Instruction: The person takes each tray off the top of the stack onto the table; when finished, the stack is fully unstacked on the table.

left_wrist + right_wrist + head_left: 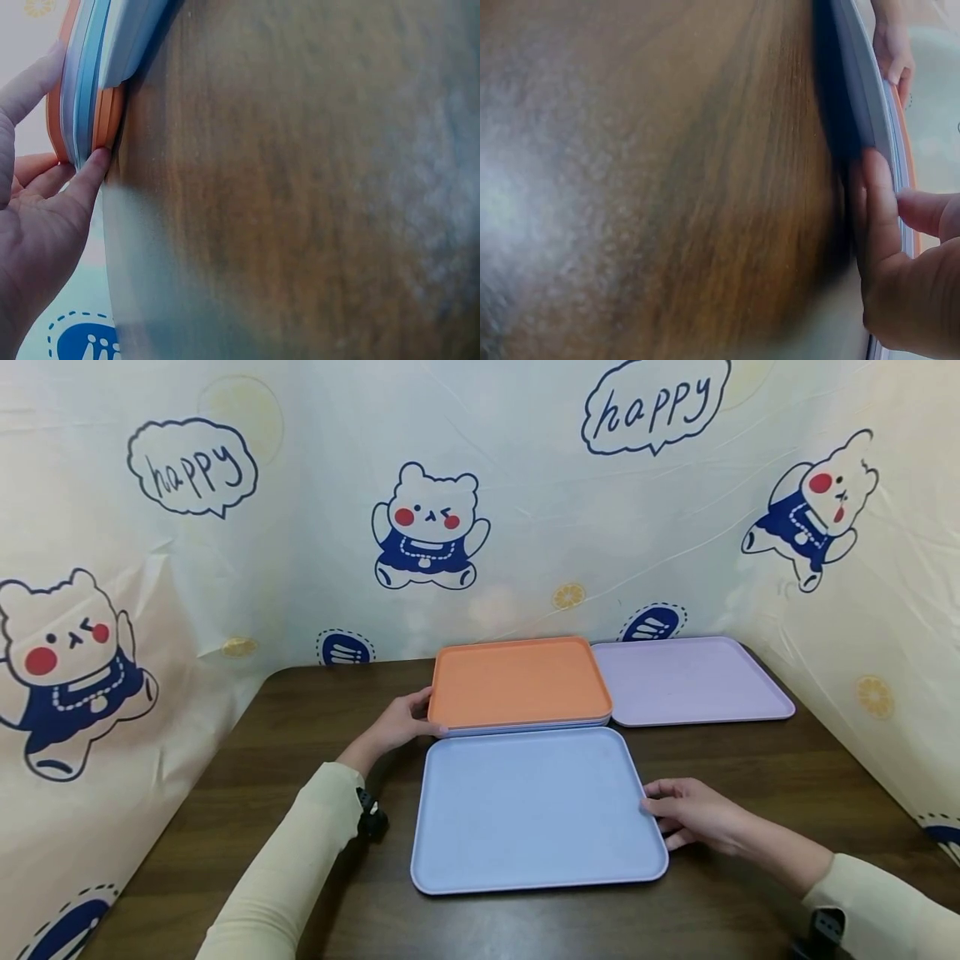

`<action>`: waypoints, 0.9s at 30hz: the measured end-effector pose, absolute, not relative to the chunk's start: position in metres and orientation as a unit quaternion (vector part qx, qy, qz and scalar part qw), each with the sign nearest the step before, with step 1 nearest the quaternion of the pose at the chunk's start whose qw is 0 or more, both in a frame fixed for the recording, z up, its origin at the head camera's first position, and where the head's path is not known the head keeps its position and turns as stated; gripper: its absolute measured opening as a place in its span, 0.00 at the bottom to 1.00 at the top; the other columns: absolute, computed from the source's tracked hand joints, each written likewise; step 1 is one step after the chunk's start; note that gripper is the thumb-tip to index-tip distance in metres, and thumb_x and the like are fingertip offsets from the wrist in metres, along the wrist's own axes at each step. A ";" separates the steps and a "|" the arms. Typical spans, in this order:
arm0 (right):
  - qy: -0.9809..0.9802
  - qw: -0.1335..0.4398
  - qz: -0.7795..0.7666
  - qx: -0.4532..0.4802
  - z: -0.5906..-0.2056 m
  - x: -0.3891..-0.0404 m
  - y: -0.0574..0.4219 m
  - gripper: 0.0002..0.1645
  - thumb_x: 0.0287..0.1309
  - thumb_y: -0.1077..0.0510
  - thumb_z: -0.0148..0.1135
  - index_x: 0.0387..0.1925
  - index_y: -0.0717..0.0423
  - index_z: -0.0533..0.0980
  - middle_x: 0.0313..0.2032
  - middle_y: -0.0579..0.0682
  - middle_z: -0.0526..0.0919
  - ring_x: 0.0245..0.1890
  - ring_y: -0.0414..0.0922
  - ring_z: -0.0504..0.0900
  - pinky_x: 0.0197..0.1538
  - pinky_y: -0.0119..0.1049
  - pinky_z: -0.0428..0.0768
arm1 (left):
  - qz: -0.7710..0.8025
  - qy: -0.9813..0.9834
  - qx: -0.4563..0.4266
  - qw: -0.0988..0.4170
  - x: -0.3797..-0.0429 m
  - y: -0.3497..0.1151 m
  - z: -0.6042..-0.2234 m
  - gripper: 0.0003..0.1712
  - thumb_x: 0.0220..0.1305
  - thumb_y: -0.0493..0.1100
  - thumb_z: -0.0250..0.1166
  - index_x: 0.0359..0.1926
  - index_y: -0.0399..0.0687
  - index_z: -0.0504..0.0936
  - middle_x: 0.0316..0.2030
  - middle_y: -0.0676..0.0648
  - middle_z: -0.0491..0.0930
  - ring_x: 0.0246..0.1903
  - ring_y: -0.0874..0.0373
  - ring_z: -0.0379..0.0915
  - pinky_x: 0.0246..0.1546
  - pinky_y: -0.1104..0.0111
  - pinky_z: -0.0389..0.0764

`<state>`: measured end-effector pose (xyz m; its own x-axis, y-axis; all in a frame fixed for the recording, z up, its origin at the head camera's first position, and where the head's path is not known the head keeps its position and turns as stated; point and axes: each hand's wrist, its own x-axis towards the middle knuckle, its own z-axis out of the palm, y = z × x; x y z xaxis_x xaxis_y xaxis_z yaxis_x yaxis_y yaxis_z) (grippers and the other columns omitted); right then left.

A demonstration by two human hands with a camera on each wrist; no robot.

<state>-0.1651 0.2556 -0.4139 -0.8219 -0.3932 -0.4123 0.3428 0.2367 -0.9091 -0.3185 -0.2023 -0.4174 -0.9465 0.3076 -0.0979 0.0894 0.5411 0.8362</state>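
A light blue tray (536,810) lies flat in front of a stack of trays whose top one is an orange tray (521,681). My right hand (693,814) pinches the blue tray's right edge. The right wrist view shows the thumb above and a finger (881,202) low on the outer side, with dark shadow below the rim. My left hand (393,727) touches the stack's front left corner, its extended fingers and thumb against the edges. From the left wrist view, the stack's layered rims (79,97) are orange, lilac, blue and orange again.
To the right of the stack, a lilac tray (693,681) lies at the back of the dark wooden table (337,893). A pale cloth (510,527) printed with cartoon bears hangs behind the table and along both sides.
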 end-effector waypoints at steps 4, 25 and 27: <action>0.734 0.287 -0.616 -0.022 -0.414 -0.164 0.254 0.27 0.68 0.59 0.56 0.58 0.76 0.64 0.38 0.56 0.81 0.37 0.49 0.82 0.33 0.43 0.84 | 0.464 0.871 0.111 0.120 -0.319 -0.202 -0.418 0.55 0.53 0.53 0.74 0.76 0.49 0.54 0.71 0.44 0.58 0.70 0.46 0.51 0.66 0.48 0.56; 0.813 0.218 -0.539 -0.040 -0.408 -0.164 0.250 0.23 0.59 0.61 0.67 0.49 0.75 0.74 0.33 0.54 0.81 0.34 0.46 0.80 0.34 0.44 0.84 | 0.466 0.870 0.101 0.128 -0.318 -0.201 -0.417 0.55 0.54 0.54 0.74 0.76 0.52 0.53 0.71 0.43 0.58 0.70 0.45 0.52 0.66 0.46 0.57; 0.819 0.210 -0.532 -0.038 -0.408 -0.164 0.250 0.23 0.58 0.61 0.67 0.49 0.74 0.74 0.33 0.53 0.81 0.34 0.46 0.80 0.33 0.44 0.84 | 0.468 0.868 0.101 0.130 -0.318 -0.201 -0.417 0.55 0.54 0.54 0.74 0.76 0.52 0.52 0.72 0.43 0.57 0.70 0.45 0.51 0.66 0.46 0.56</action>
